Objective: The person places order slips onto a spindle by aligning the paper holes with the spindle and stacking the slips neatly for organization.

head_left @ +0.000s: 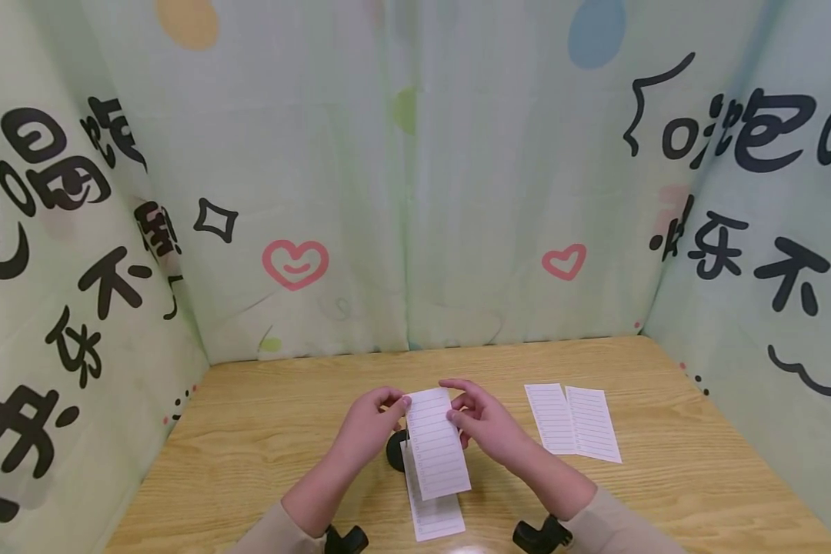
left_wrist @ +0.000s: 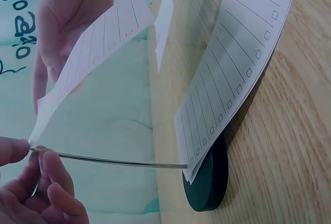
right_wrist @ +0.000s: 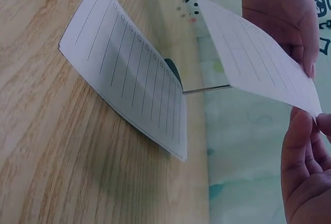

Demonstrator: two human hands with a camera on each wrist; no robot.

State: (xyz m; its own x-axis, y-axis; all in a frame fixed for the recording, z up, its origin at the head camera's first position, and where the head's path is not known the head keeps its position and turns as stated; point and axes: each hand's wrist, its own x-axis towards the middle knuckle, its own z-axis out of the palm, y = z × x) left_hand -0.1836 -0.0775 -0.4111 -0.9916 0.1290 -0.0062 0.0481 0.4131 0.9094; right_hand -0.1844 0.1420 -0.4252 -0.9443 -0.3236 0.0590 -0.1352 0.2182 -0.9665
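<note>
My left hand (head_left: 372, 423) pinches the top left corner of a lined white checklist slip (head_left: 438, 446) between thumb and fingers, right at the tip of a thin metal spike (left_wrist: 114, 161). At the slip's upper right edge, my right hand (head_left: 488, 423) holds it with thumb and fingers, the index finger stretched out above. The spike rises from a round black base (left_wrist: 217, 182) on the table. Lower down, a few similar slips (left_wrist: 227, 74) are stuck on the spike by one corner, tilted over the base. The held slip hangs above them and bends slightly.
Two more lined slips (head_left: 548, 419) lie side by side, slightly overlapping, on the wooden table (head_left: 263, 431) to the right. Printed curtains (head_left: 360, 192) enclose the table at the back and both sides. Black wrist mounts (head_left: 543, 535) sit at both forearms.
</note>
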